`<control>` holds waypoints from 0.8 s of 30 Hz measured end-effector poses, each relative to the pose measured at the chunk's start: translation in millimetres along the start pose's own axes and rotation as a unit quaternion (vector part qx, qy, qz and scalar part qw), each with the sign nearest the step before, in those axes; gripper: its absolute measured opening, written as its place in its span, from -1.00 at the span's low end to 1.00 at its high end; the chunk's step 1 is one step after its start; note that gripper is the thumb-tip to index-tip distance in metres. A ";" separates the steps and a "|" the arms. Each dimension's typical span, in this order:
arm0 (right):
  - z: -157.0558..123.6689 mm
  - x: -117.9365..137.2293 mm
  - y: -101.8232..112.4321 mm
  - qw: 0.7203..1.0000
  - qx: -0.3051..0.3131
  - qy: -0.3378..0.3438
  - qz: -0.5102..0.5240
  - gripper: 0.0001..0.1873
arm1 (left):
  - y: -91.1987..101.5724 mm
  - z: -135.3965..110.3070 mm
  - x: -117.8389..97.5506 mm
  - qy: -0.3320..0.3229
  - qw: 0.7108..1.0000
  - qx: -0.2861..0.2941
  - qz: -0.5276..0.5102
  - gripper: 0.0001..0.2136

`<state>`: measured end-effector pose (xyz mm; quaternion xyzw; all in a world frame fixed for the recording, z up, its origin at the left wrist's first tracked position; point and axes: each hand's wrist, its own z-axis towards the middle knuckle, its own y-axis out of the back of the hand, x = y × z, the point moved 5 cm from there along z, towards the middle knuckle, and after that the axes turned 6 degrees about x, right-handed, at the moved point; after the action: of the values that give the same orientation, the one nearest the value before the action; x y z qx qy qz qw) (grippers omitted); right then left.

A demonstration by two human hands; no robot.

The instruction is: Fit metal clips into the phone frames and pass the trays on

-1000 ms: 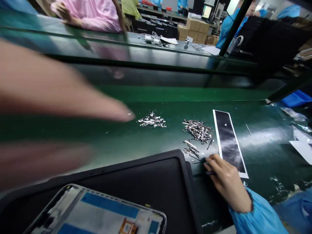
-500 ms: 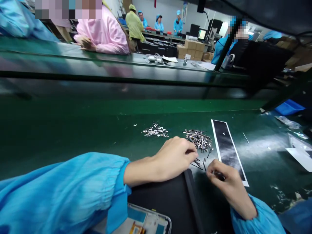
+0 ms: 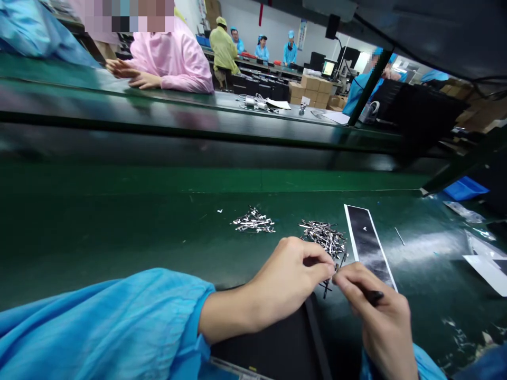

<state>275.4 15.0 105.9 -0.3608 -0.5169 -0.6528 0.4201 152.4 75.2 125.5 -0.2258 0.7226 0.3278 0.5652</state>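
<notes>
My left hand (image 3: pixel 291 277), in a blue sleeve, is pinched shut at the fingertips on a small metal piece, just in front of a heap of thin metal parts (image 3: pixel 325 236). My right hand (image 3: pixel 378 311) meets it fingertip to fingertip and grips a thin dark tool (image 3: pixel 374 296). A few loose parts (image 3: pixel 325 286) lie under the two hands. A second, smaller heap of metal parts (image 3: pixel 253 221) lies further left on the green bench. A black tray (image 3: pixel 277 351) sits under my left wrist.
A black strip with a white border (image 3: pixel 370 245) lies right of the heaps. White sheets (image 3: pixel 485 261) and a blue bin (image 3: pixel 465 188) are at the right. A person in pink (image 3: pixel 170 58) leans on the far bench; others in blue stand behind.
My left hand swept in from the left and came down by the near heap. Both hands then rose slightly and drew together, fingertips touching. The view tilted up, hiding the device in the tray.
</notes>
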 end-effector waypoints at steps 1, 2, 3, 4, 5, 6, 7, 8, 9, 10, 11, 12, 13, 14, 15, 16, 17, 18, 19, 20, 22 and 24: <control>0.0 1.6 3.5 1.000 -0.008 0.001 0.000 -0.88 | -0.5 -1.2 -0.3 -0.001 1.000 0.007 -0.008 -0.85; 0.1 3.5 6.2 1.000 -0.010 0.003 -0.002 -0.92 | -1.2 -2.4 -0.8 -0.002 1.000 0.013 -0.012 -0.85; 0.3 5.7 7.6 1.000 -0.004 0.006 -0.004 -0.94 | -2.2 -3.8 -1.4 -0.004 1.000 0.017 -0.012 -0.84; 0.7 8.2 8.4 1.000 0.003 0.012 -0.006 -0.93 | -3.4 -5.1 -2.2 -0.008 1.000 0.020 -0.008 -0.84; 1.4 10.4 8.4 1.000 0.013 0.016 -0.007 -0.93 | -4.7 -6.1 -3.2 -0.013 1.000 0.022 0.003 -0.84; 2.2 12.5 8.2 1.000 0.021 0.020 -0.010 -0.94 | -5.6 -7.0 -4.4 -0.021 0.999 0.020 0.022 -0.83; 3.1 14.4 7.8 0.999 0.028 0.024 -0.015 -0.95 | -6.2 -7.5 -6.0 -0.032 0.998 0.017 0.045 -0.83; 4.0 16.0 7.4 0.999 0.033 0.027 -0.021 -0.94 | -6.6 -7.6 -7.5 -0.044 0.997 0.013 0.065 -0.83; 4.7 17.3 7.3 0.999 0.034 0.028 -0.026 -0.91 | -6.6 -7.5 -8.4 -0.050 0.996 0.012 0.076 -0.82; 5.2 18.7 7.5 0.999 0.030 0.031 -0.025 -0.89 | -6.4 -7.1 -8.7 -0.048 0.996 0.014 0.072 -0.83; 5.3 20.2 8.0 0.999 0.022 0.034 -0.020 -0.88 | -5.8 -6.8 -8.4 -0.040 0.997 0.018 0.057 -0.84; 5.2 21.9 9.2 0.999 0.007 0.037 -0.009 -0.89 | -5.0 -6.7 -8.3 -0.029 0.999 0.025 0.031 -0.85; 4.7 23.9 10.4 0.999 -0.010 0.038 0.007 -0.91 | -4.2 -7.2 -8.5 -0.016 0.999 0.034 0.004 -0.87; 3.9 26.2 11.4 0.999 -0.027 0.039 0.024 -0.92 | -3.2 -8.4 -9.6 -0.006 0.999 0.041 -0.016 -0.88; 3.0 29.0 11.8 0.998 -0.041 0.040 0.040 -0.93 | -1.8 -10.3 -12.2 -0.005 0.999 0.047 -0.026 -0.89; 2.0 32.4 11.9 0.996 -0.051 0.040 0.054 -0.93 | 0.0 -13.2 -16.0 -0.013 0.998 0.049 -0.025 -0.90; 1.0 36.3 11.8 0.995 -0.059 0.043 0.064 -0.93 | 2.2 -16.7 -20.5 -0.025 0.998 0.048 -0.016 -0.90; 0.3 40.3 11.1 0.995 -0.058 0.044 0.063 -0.94 | 4.6 -21.1 -25.1 -0.041 0.998 0.045 -0.001 -0.89; -0.4 44.5 10.9 0.996 -0.057 0.047 0.048 -0.95 | 7.5 -26.1 -29.4 -0.057 0.997 0.039 0.018 -0.87; -1.1 48.9 11.4 0.997 -0.058 0.055 0.023 -0.96 | 10.9 -31.8 -33.3 -0.073 0.996 0.028 0.040 -0.86; -2.0 57.9 9.9 0.994 -0.030 0.095 -0.055 -0.97 | 17.2 -44.7 -39.0 -0.100 0.990 0.014 0.097 -0.84; -4.9 64.7 3.7 0.976 0.032 0.162 -0.140 -0.94 | 22.0 -58.9 -42.4 -0.125 0.978 0.012 0.167 -0.84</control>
<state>253.6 -1.5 164.8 -0.1604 -0.5082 -0.7381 0.4137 108.7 45.5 179.8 -0.0521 0.6778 0.4345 0.5908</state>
